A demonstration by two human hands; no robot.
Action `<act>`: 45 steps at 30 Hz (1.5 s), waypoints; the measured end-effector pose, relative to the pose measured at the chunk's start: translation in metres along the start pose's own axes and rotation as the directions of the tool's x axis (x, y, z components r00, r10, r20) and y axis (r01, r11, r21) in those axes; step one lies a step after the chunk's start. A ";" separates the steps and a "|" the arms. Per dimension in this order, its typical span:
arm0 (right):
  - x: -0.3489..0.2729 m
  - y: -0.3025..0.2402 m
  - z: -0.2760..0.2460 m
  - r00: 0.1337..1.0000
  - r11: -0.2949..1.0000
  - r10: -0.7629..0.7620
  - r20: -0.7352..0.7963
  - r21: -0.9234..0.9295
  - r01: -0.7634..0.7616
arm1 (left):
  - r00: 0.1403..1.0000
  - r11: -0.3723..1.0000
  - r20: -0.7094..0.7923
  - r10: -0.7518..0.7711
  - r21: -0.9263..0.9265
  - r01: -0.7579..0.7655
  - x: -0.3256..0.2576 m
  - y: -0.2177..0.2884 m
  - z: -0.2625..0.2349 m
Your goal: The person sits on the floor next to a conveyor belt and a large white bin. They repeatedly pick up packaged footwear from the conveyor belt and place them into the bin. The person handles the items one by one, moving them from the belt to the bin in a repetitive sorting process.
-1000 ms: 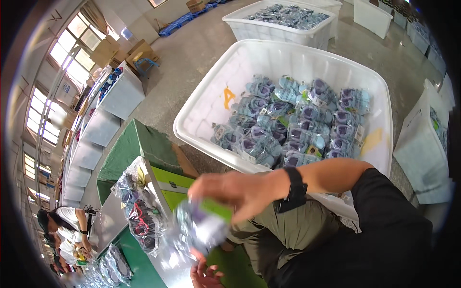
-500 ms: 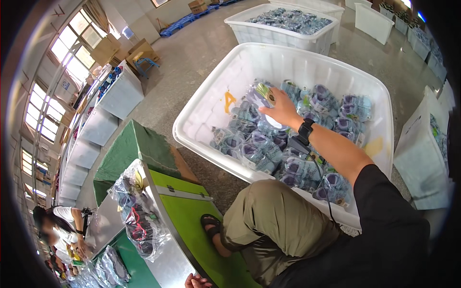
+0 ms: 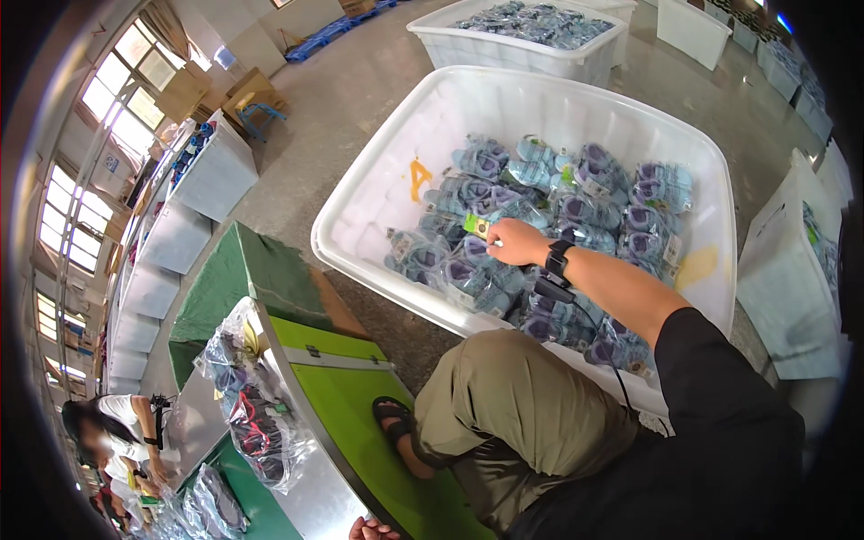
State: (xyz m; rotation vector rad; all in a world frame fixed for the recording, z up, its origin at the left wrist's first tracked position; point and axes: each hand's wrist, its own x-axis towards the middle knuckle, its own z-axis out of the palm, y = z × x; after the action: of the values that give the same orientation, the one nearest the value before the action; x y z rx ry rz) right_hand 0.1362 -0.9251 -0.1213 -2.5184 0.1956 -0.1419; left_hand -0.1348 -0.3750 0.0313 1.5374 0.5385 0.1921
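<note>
My right hand (image 3: 520, 241) reaches into a large white plastic bin (image 3: 360, 211) and is closed in a pinch at a small green tag (image 3: 475, 225). Whether that tag is fixed to a bag beneath is hard to tell. Clear-bagged light blue and lavender shoes (image 3: 486, 279) lie in rows below and around the fingers. At the lower edge, beside the metal tabletop, my left hand (image 3: 373, 529) shows only curled fingers; anything in them is hidden.
A metal-topped table (image 3: 310, 499) with a lime green side panel (image 3: 355, 405) stands left, bearing bagged shoes (image 3: 261, 414). Behind it is a green-covered box (image 3: 238, 297). Another shoe-filled bin (image 3: 504, 45) stands beyond. A person (image 3: 121, 432) works at far left.
My right hand has moved down and slightly left, away from the bagged shoes it held higher in the bin, to the green tag. My left hand has hardly moved.
</note>
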 end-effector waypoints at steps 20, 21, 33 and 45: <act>0.044 0.070 0.040 0.984 0.941 0.169 0.059 -0.306 -0.144 | 0.991 0.999 -0.127 0.031 0.028 -0.028 0.006 -0.012 -0.012; 0.043 0.072 0.042 0.988 0.947 0.134 0.073 -0.304 -0.106 | 0.990 0.999 -0.133 0.042 0.038 -0.038 0.005 -0.012 -0.012; 0.018 0.061 0.047 0.988 0.922 0.004 0.152 -0.383 0.055 | 0.991 0.998 -0.118 0.064 -0.015 -0.066 0.007 -0.013 -0.012; 0.006 0.000 0.103 0.972 0.986 -0.104 0.213 -0.106 0.129 | 0.986 0.995 -0.142 0.089 -0.025 -0.093 0.008 -0.015 -0.008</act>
State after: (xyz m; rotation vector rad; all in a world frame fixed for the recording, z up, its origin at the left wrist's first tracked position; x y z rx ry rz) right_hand 0.1575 -0.8684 -0.2049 -2.6426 -0.0292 0.0881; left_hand -0.1347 -0.3653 0.0155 1.5259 0.5736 0.3801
